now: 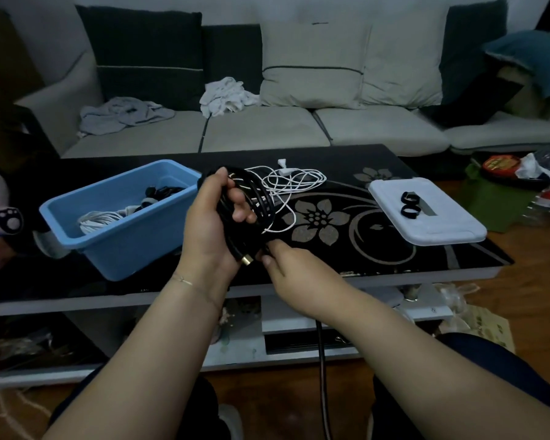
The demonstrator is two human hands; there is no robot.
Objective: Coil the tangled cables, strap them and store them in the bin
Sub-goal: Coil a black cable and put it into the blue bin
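Black cable [248, 198] coiled inside left hand [210, 223] grip.

Dim, bluish room light; wide-angle bending at edges.

A coiled black cable [251, 201] is gripped by the left hand [210, 223] above the table [394, 255]. Its lower part is pinched by the right hand [286, 265]. A blue bin [124, 242] is seen just left.
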